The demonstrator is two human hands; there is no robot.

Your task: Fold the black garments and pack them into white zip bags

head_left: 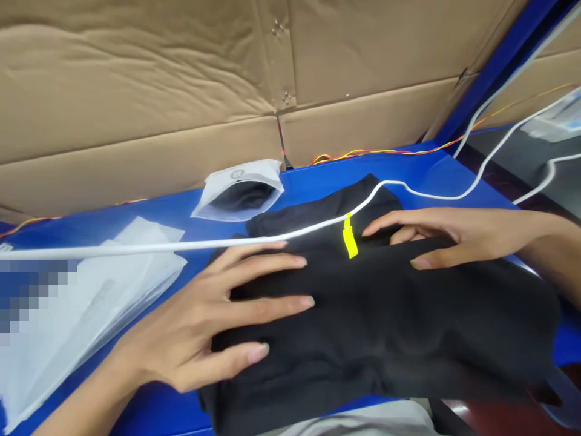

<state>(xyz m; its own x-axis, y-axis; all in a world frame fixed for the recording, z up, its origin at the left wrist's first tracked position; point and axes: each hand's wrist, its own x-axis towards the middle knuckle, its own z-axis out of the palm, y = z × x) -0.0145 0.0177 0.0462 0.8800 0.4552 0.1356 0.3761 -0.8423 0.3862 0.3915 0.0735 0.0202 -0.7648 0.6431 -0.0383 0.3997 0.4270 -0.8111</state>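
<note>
A black cloth garment (363, 327) lies spread over the blue table, its near edge at the front. My left hand (227, 315) rests on its left part with the fingers spread flat. On the upper right part lies my right hand (449, 239), thumb apart from the fingers, some of which are curled and partly hidden by a fold. A yellow tag (350, 239) shows on the cloth between the hands. Across the view, over the cloth's far part, runs a white cable (313, 227).
Behind the garment, a white bag (240, 188) with black material inside stands open. White plastic bags (113, 290) lie at the left on the blue table (177, 206). Brown padded panels (136, 72) rise at the back, with red and yellow wires (385, 151) along their base.
</note>
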